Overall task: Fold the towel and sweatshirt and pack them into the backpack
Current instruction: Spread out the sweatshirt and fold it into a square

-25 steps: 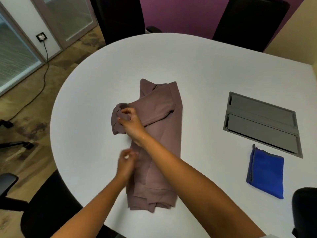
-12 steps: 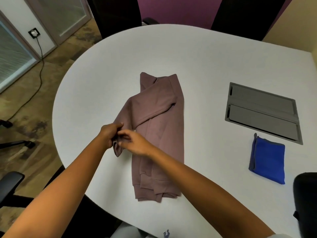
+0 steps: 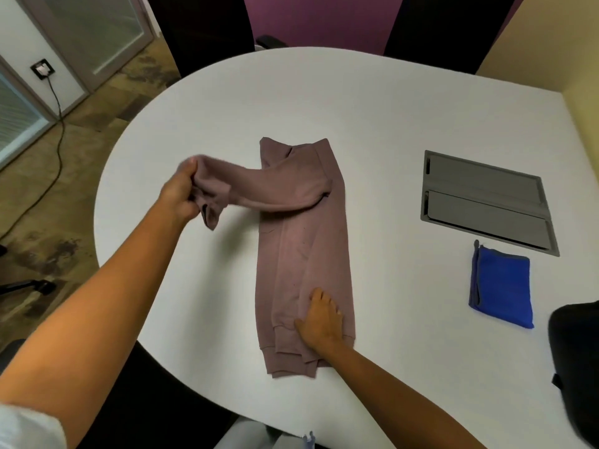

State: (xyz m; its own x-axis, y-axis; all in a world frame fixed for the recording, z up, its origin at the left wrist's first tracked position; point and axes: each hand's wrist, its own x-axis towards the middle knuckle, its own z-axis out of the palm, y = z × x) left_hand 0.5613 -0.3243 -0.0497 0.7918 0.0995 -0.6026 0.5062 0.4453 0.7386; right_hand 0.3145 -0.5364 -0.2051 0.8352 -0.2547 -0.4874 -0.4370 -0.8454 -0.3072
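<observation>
A large white oval table [image 3: 372, 124] fills most of the view. Lying on it just below the centre is a dusty-mauve fleece sweatshirt [image 3: 304, 254], folded lengthwise into a long narrow strip that runs from twelve o'clock down to six o'clock, its ribbed hem at the near end. One sleeve [image 3: 259, 186] is pulled out sideways from the upper part of the strip toward nine o'clock and hangs lifted off the tabletop. At three o'clock a grey rectangular recessed panel with two flaps [image 3: 486, 202] sits flush in the table surface. At the right edge, around four o'clock, a dark rounded shape [image 3: 577, 367] shows only in part, and I cannot tell what it is. Between that shape and the panel, toward four o'clock from the sweatshirt and well apart from it, lies a bright blue towel folded into a small rectangle [image 3: 502, 293]. The left hand [image 3: 180, 194], at nine o'clock, has its fingers curled tightly round the bunched cuff end of the sleeve and holds it up. The right hand [image 3: 321, 320], at six o'clock, lies flat with fingers straight and spread, pressing down on the sweatshirt's lower end just above the hem.
</observation>
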